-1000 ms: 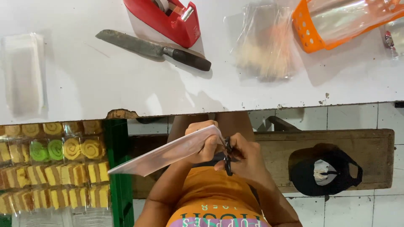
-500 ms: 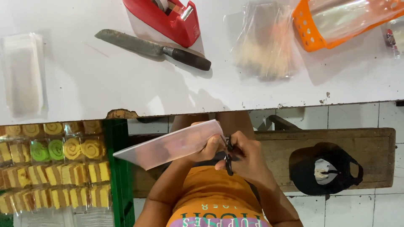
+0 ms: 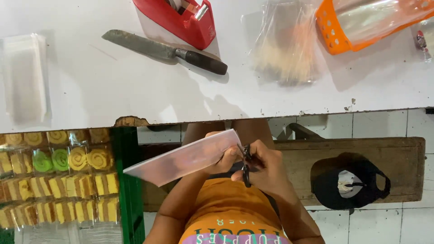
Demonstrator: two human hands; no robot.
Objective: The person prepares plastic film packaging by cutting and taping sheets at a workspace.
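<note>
a flat, glossy sheet of white card (image 3: 183, 158), long and stiff, juts toward nine o'clock below the table edge. the left hand (image 3: 224, 158) pinches its near end; the right hand (image 3: 264, 165) is closed around small dark scissors (image 3: 246, 165) touching that end. at twelve o'clock on the white table (image 3: 113, 95) lie a worn knife (image 3: 165, 52), red tape dispenser (image 3: 181, 20) and crinkled clear bags (image 3: 285, 45).
</note>
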